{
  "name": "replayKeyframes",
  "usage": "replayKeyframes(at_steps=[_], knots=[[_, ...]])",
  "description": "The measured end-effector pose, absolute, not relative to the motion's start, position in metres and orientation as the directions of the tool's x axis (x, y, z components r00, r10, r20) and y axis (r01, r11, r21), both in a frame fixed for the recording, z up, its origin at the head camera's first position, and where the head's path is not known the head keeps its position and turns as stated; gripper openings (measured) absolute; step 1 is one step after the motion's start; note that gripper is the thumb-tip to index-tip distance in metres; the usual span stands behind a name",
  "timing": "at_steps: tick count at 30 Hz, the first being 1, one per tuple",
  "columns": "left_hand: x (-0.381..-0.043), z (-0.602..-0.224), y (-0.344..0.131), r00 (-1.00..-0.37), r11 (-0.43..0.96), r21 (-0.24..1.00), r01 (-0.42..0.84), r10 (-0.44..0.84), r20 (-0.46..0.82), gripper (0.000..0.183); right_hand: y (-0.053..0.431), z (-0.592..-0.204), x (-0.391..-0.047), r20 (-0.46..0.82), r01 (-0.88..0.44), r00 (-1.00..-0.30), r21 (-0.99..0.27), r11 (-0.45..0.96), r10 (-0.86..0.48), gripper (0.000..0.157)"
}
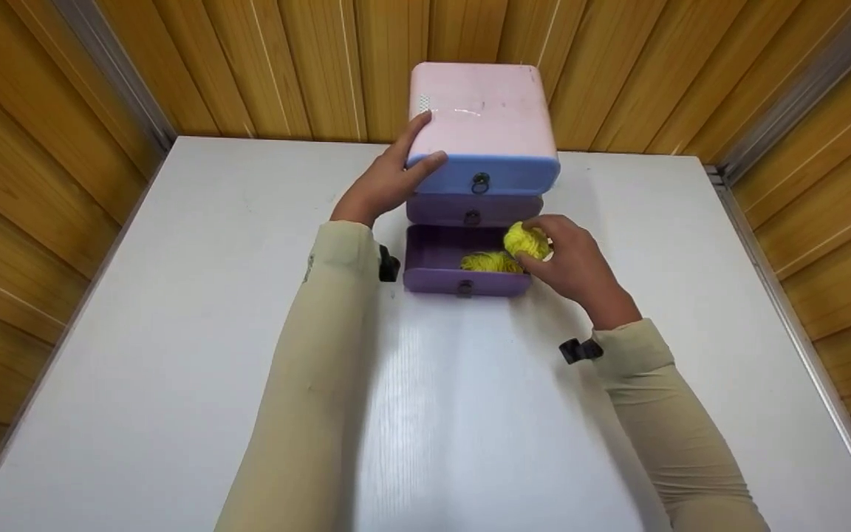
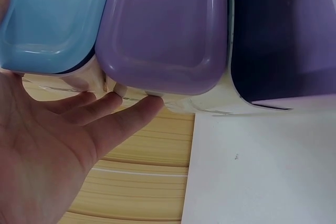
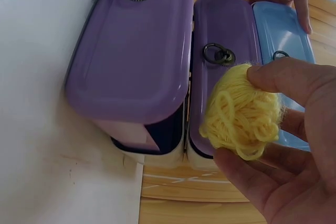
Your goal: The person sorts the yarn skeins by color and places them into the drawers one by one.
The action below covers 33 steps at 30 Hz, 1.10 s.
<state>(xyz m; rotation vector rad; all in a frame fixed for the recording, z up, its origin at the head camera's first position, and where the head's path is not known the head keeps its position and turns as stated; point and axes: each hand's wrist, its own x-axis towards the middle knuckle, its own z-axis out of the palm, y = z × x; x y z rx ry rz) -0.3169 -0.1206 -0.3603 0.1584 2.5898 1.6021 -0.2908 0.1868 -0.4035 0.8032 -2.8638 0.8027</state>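
A small three-drawer cabinet (image 1: 481, 111) with a pink top stands at the back of the table. Its blue top drawer (image 1: 507, 174) and purple middle drawer (image 1: 507, 210) are closed, while the purple bottom drawer (image 1: 433, 281) is pulled out. Inside that drawer lies a yellow yarn ball (image 1: 490, 261). Between thumb and fingers my right hand (image 1: 577, 258) pinches another yellow yarn ball (image 3: 242, 114), above the right end of the open drawer. My left hand (image 1: 388, 179) rests on the cabinet's left side with fingers extended, thumb over the top front edge.
The white table (image 1: 248, 310) spreads around the cabinet. Wood-patterned panels (image 1: 307, 66) rise behind and at both sides. Ring pulls (image 1: 465, 287) stick out from the drawer fronts. A black wrist camera (image 1: 388, 264) sits at the left cuff, another at the right.
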Motion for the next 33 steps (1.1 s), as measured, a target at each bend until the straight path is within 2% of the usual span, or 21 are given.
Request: replayKeyframes(at_steps=[14, 33], knots=[[-0.317, -0.362, -0.121, -0.990, 0.474, 0.877, 0.081, 0.140, 0.016, 0.075, 0.168, -0.410, -0.289, 0.220, -0.558, -0.824, -0.480, 0.677, -0.523, 0.045], [-0.317, -0.363, -0.122, -0.991, 0.487, 0.869, 0.089, 0.129, 0.029, 0.075, 0.138, -0.424, -0.286, 0.182, -0.535, -0.834, -0.498, 0.683, -0.521, 0.047]])
